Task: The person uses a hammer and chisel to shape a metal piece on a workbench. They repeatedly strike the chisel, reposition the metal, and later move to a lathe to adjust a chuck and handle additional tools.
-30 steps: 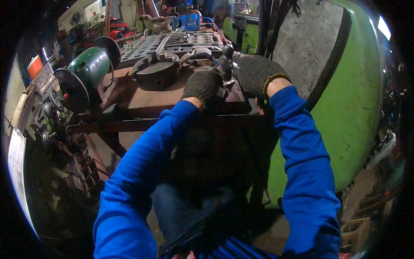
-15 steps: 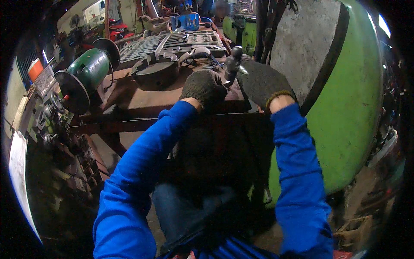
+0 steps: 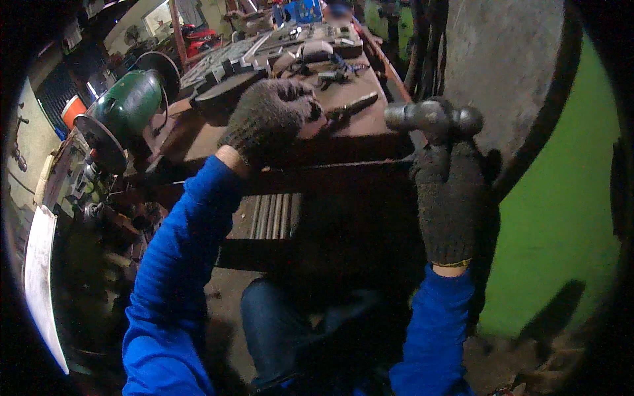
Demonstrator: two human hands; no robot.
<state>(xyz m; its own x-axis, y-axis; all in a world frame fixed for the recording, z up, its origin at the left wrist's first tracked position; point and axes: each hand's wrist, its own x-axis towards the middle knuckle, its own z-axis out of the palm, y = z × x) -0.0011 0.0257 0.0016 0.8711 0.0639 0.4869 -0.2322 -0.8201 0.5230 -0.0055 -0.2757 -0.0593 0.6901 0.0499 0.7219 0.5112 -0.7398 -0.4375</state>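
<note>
My right hand [image 3: 452, 198], in a dark knit glove, grips a ball-peen hammer with its metal head [image 3: 432, 117] raised over the bench's right front corner. The handle is hidden in the glove. My left hand [image 3: 267, 119], gloved alike, is closed above the front of the reddish-brown bench [image 3: 373, 125], fingers curled. What they hold, if anything, is hidden. A dark narrow blade-like piece [image 3: 353, 109] points to the right beside its fingertips; I cannot tell whether they touch it. Just left of that hand lies a thick round metal disc [image 3: 228, 96] with raised blocks.
A green bench grinder [image 3: 132, 99] stands at the left. Tool trays [image 3: 330, 36] and small tools cover the bench's far part. At right are a grey plate [image 3: 508, 66] and a rounded green panel [image 3: 555, 231]. Metal rods [image 3: 271, 214] show below the bench.
My right hand has swung back toward me and to the right, lifting the hammer off the bench area. My left hand has shifted left, and the view has tilted slightly.
</note>
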